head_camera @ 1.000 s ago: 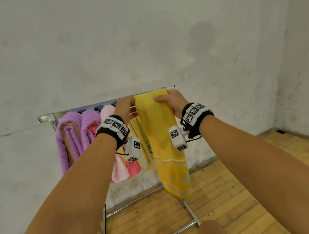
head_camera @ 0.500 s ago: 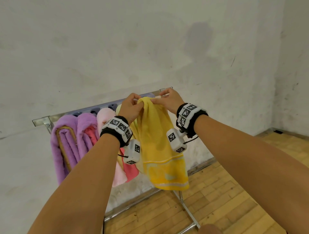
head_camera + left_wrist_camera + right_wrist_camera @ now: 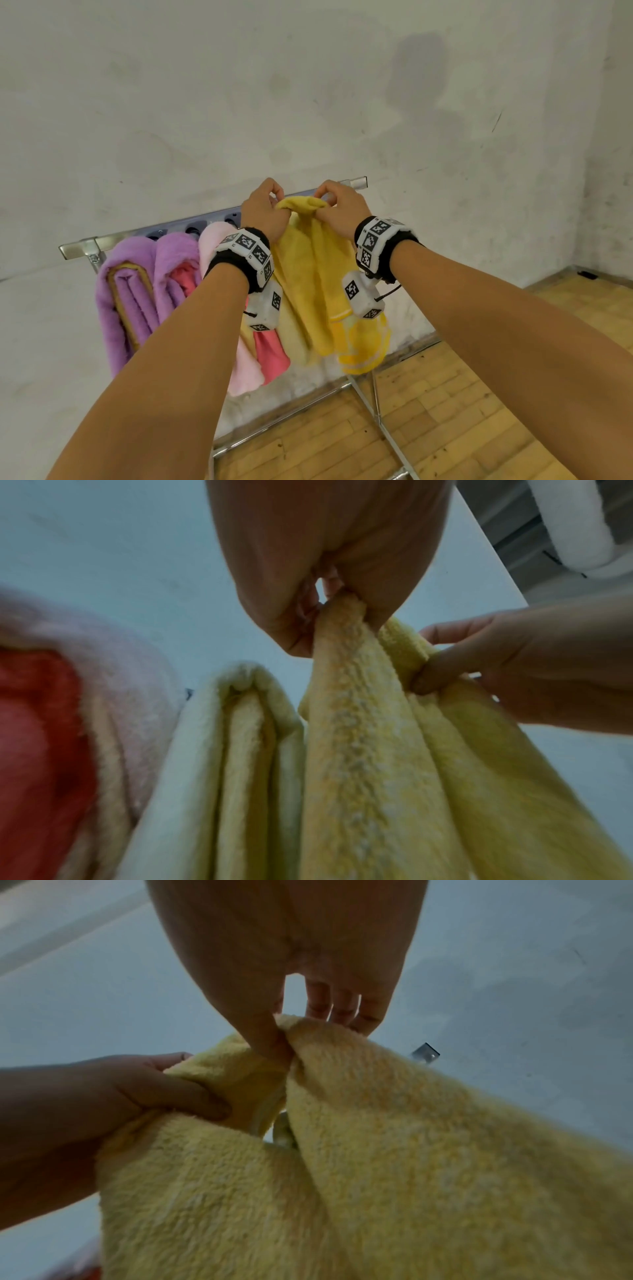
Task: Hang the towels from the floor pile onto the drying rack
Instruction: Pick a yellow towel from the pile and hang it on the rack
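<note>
A yellow towel hangs bunched at the right part of the drying rack's top bar. My left hand pinches its top fold on the left side, thumb against fingers. My right hand pinches the same fold just to the right. In the left wrist view the yellow towel runs down from my left hand, with my right hand beside it. In the right wrist view my right hand nips the yellow towel, and my left hand holds its other fold.
Purple towels, a light pink towel, a coral towel and a pale yellow towel hang on the bar to the left. The rack stands close to a white wall. Its metal legs rest on the wooden floor.
The yellow towel, spread flat over the bar one second ago, is now gathered into a narrow bunch. Both hands have come closer together at its top. The towel's lower end hangs higher.
</note>
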`<state>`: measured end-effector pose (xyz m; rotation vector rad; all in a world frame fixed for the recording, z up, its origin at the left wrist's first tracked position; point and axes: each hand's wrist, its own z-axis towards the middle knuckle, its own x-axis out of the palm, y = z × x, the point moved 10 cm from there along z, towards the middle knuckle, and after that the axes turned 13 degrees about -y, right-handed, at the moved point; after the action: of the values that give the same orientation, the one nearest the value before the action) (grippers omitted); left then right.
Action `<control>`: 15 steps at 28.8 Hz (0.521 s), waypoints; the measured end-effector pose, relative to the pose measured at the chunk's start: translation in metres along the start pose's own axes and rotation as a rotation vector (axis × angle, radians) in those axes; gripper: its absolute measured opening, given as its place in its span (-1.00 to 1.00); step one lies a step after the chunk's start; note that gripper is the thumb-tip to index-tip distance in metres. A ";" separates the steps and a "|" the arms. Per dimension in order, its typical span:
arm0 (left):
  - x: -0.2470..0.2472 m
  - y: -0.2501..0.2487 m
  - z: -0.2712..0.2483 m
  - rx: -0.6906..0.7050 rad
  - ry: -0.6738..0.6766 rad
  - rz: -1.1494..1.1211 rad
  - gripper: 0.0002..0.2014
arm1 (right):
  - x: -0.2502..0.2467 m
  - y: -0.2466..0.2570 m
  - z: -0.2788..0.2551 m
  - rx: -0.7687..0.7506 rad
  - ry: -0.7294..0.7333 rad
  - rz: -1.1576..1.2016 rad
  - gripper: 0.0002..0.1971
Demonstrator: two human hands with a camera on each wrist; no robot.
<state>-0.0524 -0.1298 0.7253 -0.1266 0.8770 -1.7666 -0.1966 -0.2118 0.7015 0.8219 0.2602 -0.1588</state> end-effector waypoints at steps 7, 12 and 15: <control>0.018 0.016 0.025 -0.022 -0.033 0.140 -0.80 | 0.014 0.001 0.035 -0.123 -0.059 -0.150 -0.73; 0.027 0.030 0.036 0.021 -0.033 0.257 -0.77 | 0.040 -0.005 0.048 -0.197 -0.010 -0.262 -0.72; 0.035 0.041 0.034 0.055 0.029 0.374 -0.77 | 0.057 -0.020 0.045 -0.171 0.055 -0.336 -0.76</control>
<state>-0.0169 -0.1815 0.7133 0.0951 0.8129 -1.4432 -0.1388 -0.2607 0.7007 0.6089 0.4572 -0.4239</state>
